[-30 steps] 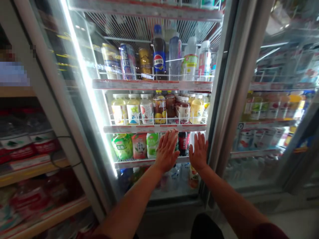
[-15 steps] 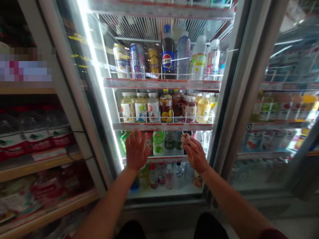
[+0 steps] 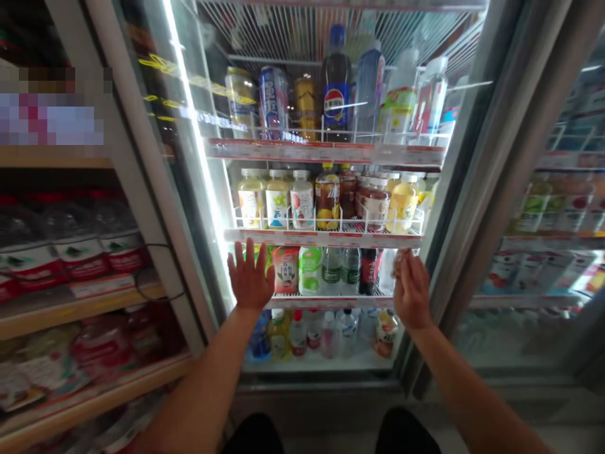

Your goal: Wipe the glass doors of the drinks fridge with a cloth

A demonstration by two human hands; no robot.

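Note:
A lit drinks fridge (image 3: 326, 151) stands in front of me with several shelves of bottles and cans. My left hand (image 3: 250, 277) is open, fingers spread flat, at the left end of the third shelf (image 3: 326, 301), in front of a green bottle and beside a pink carton (image 3: 285, 270). My right hand (image 3: 411, 289) is at the right end of the same shelf, by the metal frame (image 3: 454, 252). Its fingers are curled round a small crumpled wad (image 3: 401, 260). A dark cola bottle (image 3: 368, 271) stands between the two hands.
Open wooden shelves (image 3: 70, 309) with packed water bottles stand at the left. A second glass-fronted fridge (image 3: 553, 239) with drinks is at the right. A tall cola bottle (image 3: 334, 94) and cans fill the upper shelf. Small bottles (image 3: 326, 331) stand on the bottom shelf.
Both hands were flat and side by side at mid shelf. My left hand slid left, my right hand slid right and curled round the wad. The view has tilted up slightly.

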